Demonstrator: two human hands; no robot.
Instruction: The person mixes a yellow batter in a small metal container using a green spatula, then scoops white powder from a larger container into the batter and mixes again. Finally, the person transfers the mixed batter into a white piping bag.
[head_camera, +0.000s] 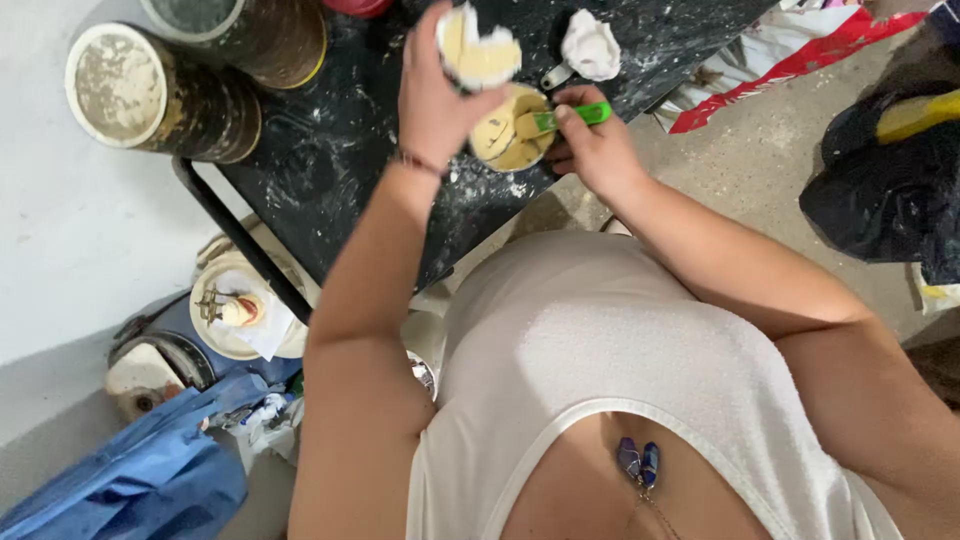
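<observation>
Dusty black table (330, 150): 2 tins (165, 92), white lump (591, 45).

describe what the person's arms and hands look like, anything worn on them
Both arms are bare from shoulder to wrist, with no sleeves and no gloves. The left hand has a thin dark reddish bracelet around its wrist. The right hand shows no ring, watch or band that can be made out. The white sleeveless top ends at the shoulders, so it covers neither arm.

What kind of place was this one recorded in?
Probably a craft or casting workshop: a black, white-spattered worktable, two crusted cylindrical containers and a bare concrete floor. The right hand works a green-handled tool in a cream-filled cup.
</observation>
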